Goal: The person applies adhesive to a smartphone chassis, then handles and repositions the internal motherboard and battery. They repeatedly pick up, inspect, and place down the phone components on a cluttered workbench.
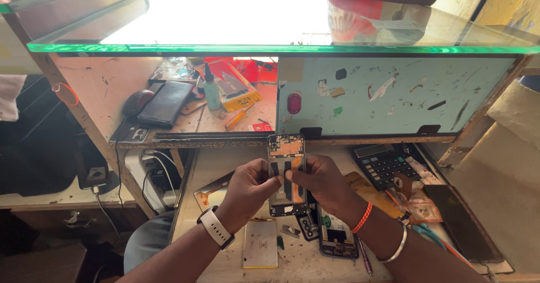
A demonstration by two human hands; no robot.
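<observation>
Both my hands hold an opened phone body [286, 155] upright above the wooden workbench, its bare inner frame facing me. My left hand [247, 188], with a white watch on the wrist, grips its left edge. My right hand [322, 183], wearing an orange band and a metal bangle, grips its right edge, the thumb pressing on the middle of the frame. Below my hands lie a flat pale battery [260, 243] and another opened phone frame [336, 239].
A black calculator [382, 162] sits at the right, a dark phone [462, 222] further right. On the shelf behind are a black phone [165, 103], a green bottle [211, 90] and an orange screwdriver [236, 118]. A glass counter top [281, 48] spans overhead.
</observation>
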